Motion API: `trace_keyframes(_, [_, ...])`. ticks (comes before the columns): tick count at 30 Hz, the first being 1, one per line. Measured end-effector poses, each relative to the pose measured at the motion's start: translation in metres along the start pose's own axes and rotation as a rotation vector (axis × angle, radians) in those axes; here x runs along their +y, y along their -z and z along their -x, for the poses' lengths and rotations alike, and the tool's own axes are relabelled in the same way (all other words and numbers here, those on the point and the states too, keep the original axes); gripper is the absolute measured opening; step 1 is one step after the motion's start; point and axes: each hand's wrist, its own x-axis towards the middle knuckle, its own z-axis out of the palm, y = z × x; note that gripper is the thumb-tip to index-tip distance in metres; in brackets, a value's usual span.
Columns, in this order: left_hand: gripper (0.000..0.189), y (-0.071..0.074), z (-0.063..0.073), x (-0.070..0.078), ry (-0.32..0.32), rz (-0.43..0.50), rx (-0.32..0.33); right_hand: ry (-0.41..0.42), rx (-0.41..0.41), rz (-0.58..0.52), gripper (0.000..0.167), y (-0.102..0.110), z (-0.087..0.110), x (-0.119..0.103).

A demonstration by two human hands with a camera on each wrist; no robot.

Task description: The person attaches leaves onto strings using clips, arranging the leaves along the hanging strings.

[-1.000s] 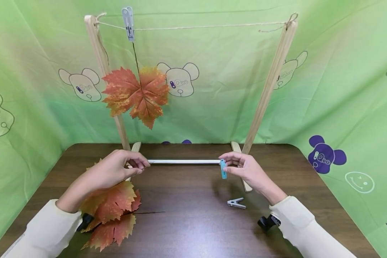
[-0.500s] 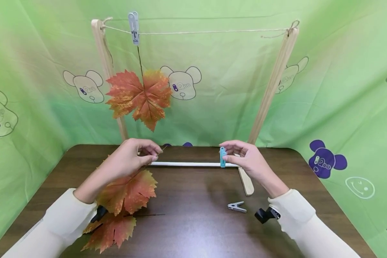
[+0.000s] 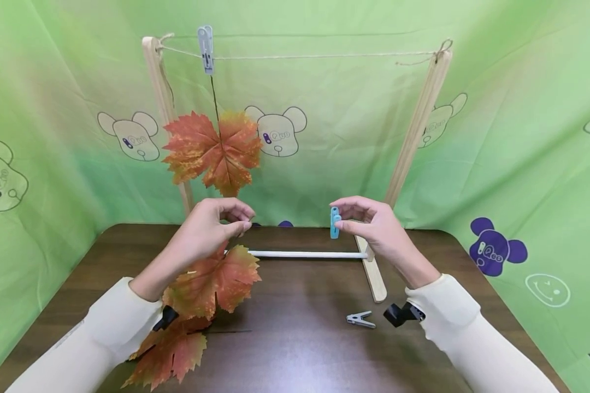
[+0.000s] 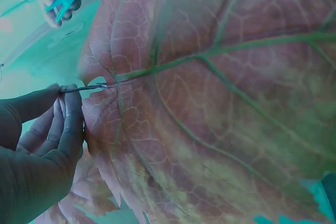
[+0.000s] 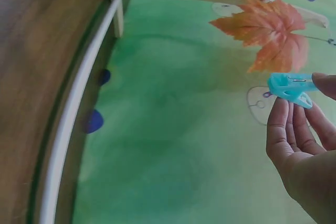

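Observation:
My left hand [image 3: 208,229] pinches the thin stem [image 4: 79,88] of an orange-red artificial maple leaf [image 3: 216,281], which hangs below the hand and fills much of the left wrist view. Between the thumb and fingers of my right hand [image 3: 373,226] is a blue clothespin [image 3: 335,222], raised above the table; the right wrist view shows the clothespin [image 5: 291,88] from the side. Behind the hands a second maple leaf [image 3: 213,150] hangs by its stem from a grey clothespin [image 3: 206,50] clipped on a string [image 3: 314,56].
Wooden posts [image 3: 418,131] hold the string, with a white rod [image 3: 305,254] low between them. A grey clothespin [image 3: 360,319] lies on the brown table [image 3: 295,349] at the right. More leaf [image 3: 172,352] lies at the front left. A green printed cloth [image 3: 324,164] hangs behind.
Both hands have risen. My left hand has also moved right, lifting the maple leaf away from the leaves on the table; the blue clothespin has gone up with my right hand.

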Motion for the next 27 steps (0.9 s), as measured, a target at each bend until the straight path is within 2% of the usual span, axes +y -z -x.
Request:
trace_keyframes(15, [0.011, -0.003, -0.019, 0.021, -0.030, 0.097, 0.116, 0.063, 0.040, -0.048, 0.029, 0.001, -0.019, -0.033])
trace_keyframes(21, [0.012, 0.000, -0.029, 0.031, -0.063, 0.168, 0.172, 0.093, 0.043, -0.126, 0.028, -0.001, -0.029, -0.047])
trace_keyframes(27, [0.014, 0.003, -0.041, 0.040, -0.085, 0.231, 0.211, 0.117, 0.042, -0.281, 0.029, -0.003, -0.040, -0.062])
